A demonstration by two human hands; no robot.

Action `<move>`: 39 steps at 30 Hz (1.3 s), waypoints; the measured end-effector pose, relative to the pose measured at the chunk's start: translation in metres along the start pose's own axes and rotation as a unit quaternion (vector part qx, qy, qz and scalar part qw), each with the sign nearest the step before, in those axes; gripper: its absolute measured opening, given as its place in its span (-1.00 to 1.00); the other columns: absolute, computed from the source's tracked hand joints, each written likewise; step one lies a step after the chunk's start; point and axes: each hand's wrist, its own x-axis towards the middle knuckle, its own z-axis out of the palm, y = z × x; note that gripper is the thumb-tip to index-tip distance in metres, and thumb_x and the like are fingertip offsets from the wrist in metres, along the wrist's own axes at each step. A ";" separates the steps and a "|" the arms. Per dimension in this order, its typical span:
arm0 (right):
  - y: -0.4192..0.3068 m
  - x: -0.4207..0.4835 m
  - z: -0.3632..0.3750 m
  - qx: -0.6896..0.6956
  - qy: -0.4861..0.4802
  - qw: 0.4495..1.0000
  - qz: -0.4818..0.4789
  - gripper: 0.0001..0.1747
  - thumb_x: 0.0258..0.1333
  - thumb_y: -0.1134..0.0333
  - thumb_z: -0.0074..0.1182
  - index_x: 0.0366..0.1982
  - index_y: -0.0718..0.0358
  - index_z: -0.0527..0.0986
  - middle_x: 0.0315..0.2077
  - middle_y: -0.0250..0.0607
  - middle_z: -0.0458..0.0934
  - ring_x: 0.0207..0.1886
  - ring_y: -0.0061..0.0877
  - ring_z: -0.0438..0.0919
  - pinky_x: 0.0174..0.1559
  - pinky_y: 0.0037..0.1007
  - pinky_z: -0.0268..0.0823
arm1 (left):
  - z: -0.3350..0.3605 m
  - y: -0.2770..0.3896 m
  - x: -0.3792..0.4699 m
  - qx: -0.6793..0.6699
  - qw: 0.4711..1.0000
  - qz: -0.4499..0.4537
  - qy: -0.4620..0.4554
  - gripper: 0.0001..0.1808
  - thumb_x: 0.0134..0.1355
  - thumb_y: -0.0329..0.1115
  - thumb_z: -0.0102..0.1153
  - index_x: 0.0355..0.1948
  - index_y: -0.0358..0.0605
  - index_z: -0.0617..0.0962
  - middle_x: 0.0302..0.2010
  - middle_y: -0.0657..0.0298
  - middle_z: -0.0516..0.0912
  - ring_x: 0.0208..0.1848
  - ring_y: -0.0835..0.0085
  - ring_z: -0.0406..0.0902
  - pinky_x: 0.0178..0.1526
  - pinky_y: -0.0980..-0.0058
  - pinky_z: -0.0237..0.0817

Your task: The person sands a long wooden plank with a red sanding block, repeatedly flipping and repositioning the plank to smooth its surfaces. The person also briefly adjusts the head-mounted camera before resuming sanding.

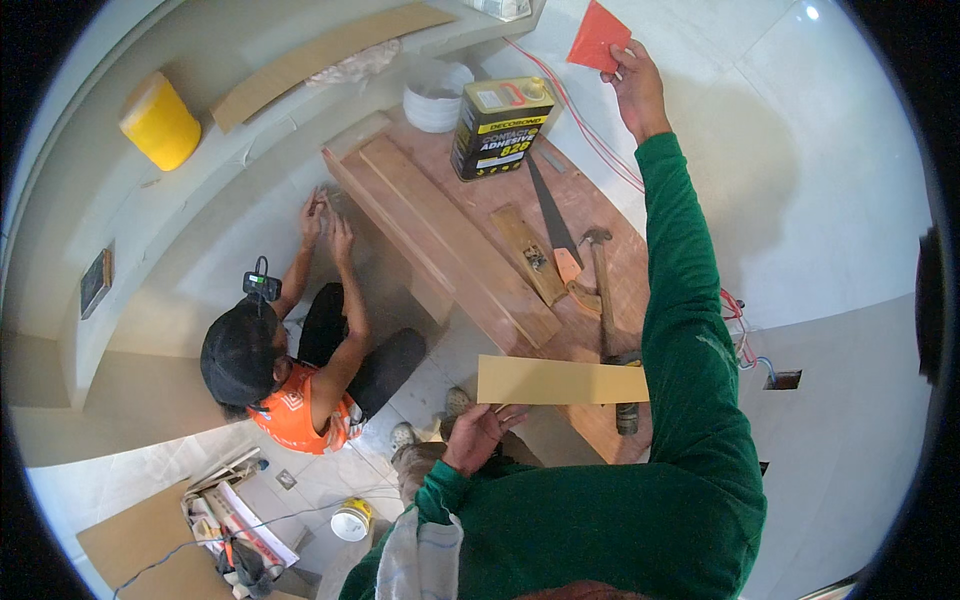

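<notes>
My right hand [639, 88] is raised and grips a flat red spreader-like sheet [600, 37] by its corner, near the pale wall. My left hand [476, 439] holds the lower edge of a pale yellow strip [559, 380], which lies across the near end of a plywood worktop [622, 300]; its right end meets my green sleeve. Partly hidden by that strip is a cordless drill [627, 418]. A claw hammer [602, 285] and a handsaw [555, 217] rest beyond it. At the far end stands a tin of contact adhesive [501, 139].
A long wooden plank [457, 240] and a short wood piece [529, 255] lie on the worktop. To the left a co-worker [300, 375] sits low, hands near the curved wall. A white bucket [433, 105], red wires [585, 120] and a yellow tub [160, 124] stand farther off.
</notes>
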 end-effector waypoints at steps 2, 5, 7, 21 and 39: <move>0.005 -0.006 -0.005 0.072 0.006 0.997 0.012 -0.68 0.40 0.41 0.21 0.13 0.22 0.52 0.01 -0.22 0.71 -0.14 -0.41 0.68 -0.03 -0.25 0.56 | 0.001 0.000 0.000 -0.001 1.000 0.006 0.005 -0.38 0.49 -0.06 0.24 0.45 -0.13 0.50 0.43 0.09 0.61 0.47 0.00 0.53 0.55 -0.13 0.27; 0.032 -0.044 -0.016 0.128 0.020 0.990 0.052 -0.69 0.40 0.43 0.23 0.11 0.21 0.52 0.04 -0.20 0.69 -0.12 -0.37 0.70 0.00 -0.20 0.60 | -0.002 0.000 0.000 0.008 1.000 0.009 0.005 -0.40 0.50 -0.05 0.24 0.43 -0.14 0.51 0.43 0.09 0.61 0.45 0.01 0.54 0.55 -0.14 0.27; 0.053 -0.076 -0.030 0.109 0.025 0.989 0.096 -0.69 0.40 0.42 0.25 0.10 0.21 0.51 0.05 -0.17 0.69 -0.13 -0.35 0.70 0.01 -0.20 0.62 | -0.005 -0.001 0.001 0.015 1.000 -0.002 0.010 -0.42 0.50 -0.05 0.23 0.41 -0.14 0.53 0.42 0.09 0.62 0.44 0.01 0.55 0.54 -0.14 0.28; 0.092 -0.332 -0.206 -0.092 0.227 0.899 0.364 -0.70 0.43 0.38 0.23 0.14 0.19 0.58 -0.22 -0.37 0.69 -0.19 -0.46 0.65 -0.10 -0.27 0.53 | -0.021 0.021 -0.012 0.215 0.976 0.013 0.014 -0.56 0.44 -0.27 0.30 0.31 -0.02 0.61 0.33 0.17 0.66 0.42 0.06 0.52 0.45 -0.11 0.37; 0.069 -0.282 -0.233 -0.735 0.123 0.665 0.039 -0.59 0.47 0.21 0.14 0.22 0.20 0.64 -0.06 0.07 0.78 -0.02 -0.01 0.76 0.04 -0.01 0.61 | -0.024 0.034 -0.021 0.073 0.994 0.000 0.083 -0.57 0.42 -0.36 0.25 0.29 -0.11 0.59 0.27 0.17 0.67 0.30 0.14 0.57 0.42 0.01 0.37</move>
